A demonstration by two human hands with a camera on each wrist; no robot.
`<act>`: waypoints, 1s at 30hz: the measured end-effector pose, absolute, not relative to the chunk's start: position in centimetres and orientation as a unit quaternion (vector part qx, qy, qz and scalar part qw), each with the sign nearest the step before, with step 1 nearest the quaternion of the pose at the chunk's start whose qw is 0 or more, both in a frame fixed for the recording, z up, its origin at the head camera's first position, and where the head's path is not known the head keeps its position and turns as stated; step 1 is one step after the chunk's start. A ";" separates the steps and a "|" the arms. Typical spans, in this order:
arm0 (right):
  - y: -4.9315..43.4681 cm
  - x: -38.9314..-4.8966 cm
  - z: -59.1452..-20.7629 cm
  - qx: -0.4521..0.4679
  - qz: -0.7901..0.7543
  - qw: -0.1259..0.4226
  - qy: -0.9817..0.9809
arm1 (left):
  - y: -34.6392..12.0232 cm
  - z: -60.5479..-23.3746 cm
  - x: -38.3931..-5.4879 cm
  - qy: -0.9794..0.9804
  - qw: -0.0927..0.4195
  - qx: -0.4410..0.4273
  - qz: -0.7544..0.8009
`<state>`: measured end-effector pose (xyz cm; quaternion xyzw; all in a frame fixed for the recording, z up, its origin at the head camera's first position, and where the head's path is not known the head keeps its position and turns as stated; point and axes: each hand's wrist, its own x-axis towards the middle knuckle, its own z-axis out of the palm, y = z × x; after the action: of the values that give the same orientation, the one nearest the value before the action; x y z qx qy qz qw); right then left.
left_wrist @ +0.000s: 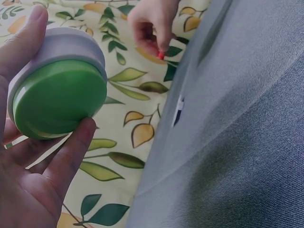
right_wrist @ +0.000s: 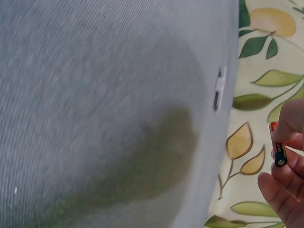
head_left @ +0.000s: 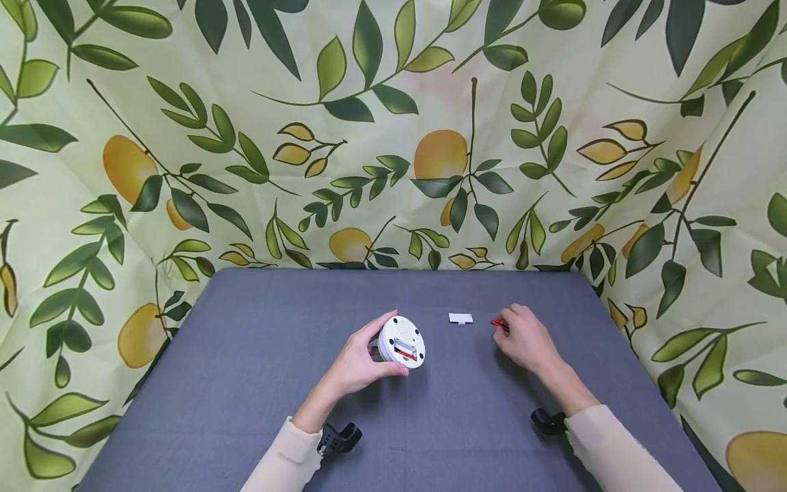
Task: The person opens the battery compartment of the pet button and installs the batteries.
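Note:
My left hand (head_left: 359,361) grips a round white device with a green dome (left_wrist: 61,99), thumb on one side and fingers on the other. In the head view, the white base of the device (head_left: 401,338) is turned up, showing dark feet, speaker holes and an uncovered battery compartment with something red inside. Off to the right, my right hand (head_left: 525,342) pinches a small red and black battery (right_wrist: 278,146) between thumb and fingers, held above the table. Between the hands lies a small white battery cover (head_left: 460,318) with a tab on its edge.
A blue-grey cloth covers the table (head_left: 277,314). Behind and along both sides hangs a pale curtain (head_left: 369,184) printed with leaves and fruit. Each wrist wears a black strap mount, such as the left mount (head_left: 340,438).

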<state>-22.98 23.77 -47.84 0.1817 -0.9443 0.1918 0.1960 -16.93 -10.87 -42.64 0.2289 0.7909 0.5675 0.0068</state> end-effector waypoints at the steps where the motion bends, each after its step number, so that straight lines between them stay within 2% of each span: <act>1: 23.6 -22.9 -47.7 0.188 0.193 0.202 -0.942 | -10.9 -42.4 -16.8 0.790 0.005 0.232 0.567; 7: 22.2 -22.2 -47.0 0.221 0.204 0.224 -0.927 | -10.9 -42.7 -16.8 0.789 0.004 0.229 0.570; 13: 20.9 -21.5 -46.2 0.243 0.222 0.238 -0.914 | -11.0 -45.3 -18.1 0.788 0.007 0.219 0.576; 22: 19.2 -20.5 -45.3 0.298 0.265 0.275 -0.875 | -10.8 -42.0 -16.4 0.793 0.008 0.229 0.564; 26: 18.5 -20.0 -45.1 0.320 0.283 0.286 -0.858 | -10.8 -42.2 -16.6 0.791 0.010 0.230 0.567; 30: 17.7 -19.5 -44.8 0.336 0.302 0.287 -0.845 | -10.9 -44.0 -17.5 0.794 0.011 0.228 0.564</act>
<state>-19.54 17.74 -44.85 0.3359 -0.8448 0.3023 0.2867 -17.51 -10.86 -43.97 0.2281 0.7938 0.5637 0.0109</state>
